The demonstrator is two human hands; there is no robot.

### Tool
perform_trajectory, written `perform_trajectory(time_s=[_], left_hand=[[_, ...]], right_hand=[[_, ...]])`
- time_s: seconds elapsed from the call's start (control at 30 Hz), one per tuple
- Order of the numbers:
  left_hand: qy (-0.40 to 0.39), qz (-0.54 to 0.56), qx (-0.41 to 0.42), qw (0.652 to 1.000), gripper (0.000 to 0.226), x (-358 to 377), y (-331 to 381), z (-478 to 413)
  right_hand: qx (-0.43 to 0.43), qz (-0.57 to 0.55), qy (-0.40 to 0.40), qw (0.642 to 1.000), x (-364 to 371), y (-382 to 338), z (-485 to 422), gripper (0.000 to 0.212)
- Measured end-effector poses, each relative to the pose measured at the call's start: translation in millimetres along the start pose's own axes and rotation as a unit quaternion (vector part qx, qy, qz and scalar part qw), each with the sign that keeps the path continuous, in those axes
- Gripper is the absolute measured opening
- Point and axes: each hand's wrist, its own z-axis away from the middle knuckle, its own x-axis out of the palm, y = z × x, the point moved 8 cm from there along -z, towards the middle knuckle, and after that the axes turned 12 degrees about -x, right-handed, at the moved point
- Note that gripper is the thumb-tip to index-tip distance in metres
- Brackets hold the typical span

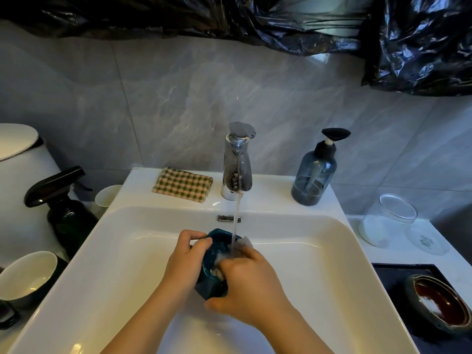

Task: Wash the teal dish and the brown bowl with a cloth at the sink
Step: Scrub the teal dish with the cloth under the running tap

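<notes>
The brown bowl (pixel 439 302) sits on a dark tray (pixel 388 274) right of the sink (pixel 115 251), where the left hand (pixel 187 254) grips the teal dish (pixel 218 245), fingers curled over its rim, and the right hand (pixel 245 284), fingers bunched on a wet cloth (pixel 244 245), rubs inside it under the running tap (pixel 237 169).

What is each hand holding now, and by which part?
The left hand grips the teal dish by its left rim, fingers curled over the edge. The right hand holds a bunched pale cloth, pressed into the dish under the water.
</notes>
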Motion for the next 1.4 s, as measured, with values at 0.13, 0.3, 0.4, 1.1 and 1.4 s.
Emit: perform_trajectory(time_s=[0.13, 0.3, 0.4, 1.1, 1.4], left_hand=[[-0.004, 0.033, -0.009, 0.999, 0.005, -2, -2, -1], [-0.051, 0.016, -0.023, 0.998, 0.004, 9, -8, 1], [-0.05, 0.025, -0.023, 0.998, 0.004, 10, -8, 1], [-0.01, 0.016, -0.006, 1.0, 0.002, 2, -2, -2], [-0.053, 0.037, -0.041, 0.997, 0.006, 7, -8, 0]], right_hand=[[0.002, -0.096, -0.005, 0.995, -2, -5, 1, 0.017], [0.009, -0.117, -0.025, 0.993, 7, -3, -5, 0.049], [0.045, -0.048, -0.049, 0.997, 10, 4, -3, 0.068], [0.007, -0.005, 0.027, 1.0, -7, -3, -3, 0.031], [0.008, -0.166, -0.059, 0.984, 9, -4, 0, 0.041]])
